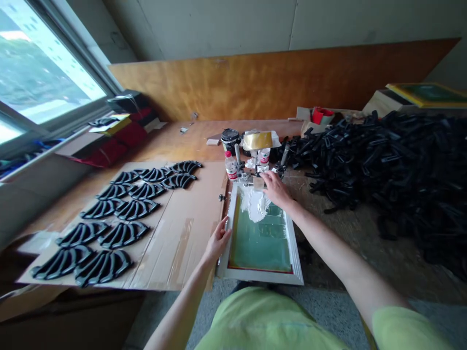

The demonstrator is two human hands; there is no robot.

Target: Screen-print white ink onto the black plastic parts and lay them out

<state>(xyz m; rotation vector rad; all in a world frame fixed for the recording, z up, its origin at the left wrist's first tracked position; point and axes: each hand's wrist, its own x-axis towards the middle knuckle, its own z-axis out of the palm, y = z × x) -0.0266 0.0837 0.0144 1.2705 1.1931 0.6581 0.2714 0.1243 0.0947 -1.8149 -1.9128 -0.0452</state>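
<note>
A silver-framed screen with a green mesh lies in front of me, and thick white paste is smeared over its far part. My left hand rests at the left edge of the frame, its fingers apart and holding nothing. At the far end of the screen, my right hand is closed around a small tan block, which looks like a squeegee. Metal clamps stand just beyond the frame.
Black curved grille-like parts lie in rows on cardboard at left. A large heap of black parts fills the right. Behind the screen stand a red-capped bottle and a black tub.
</note>
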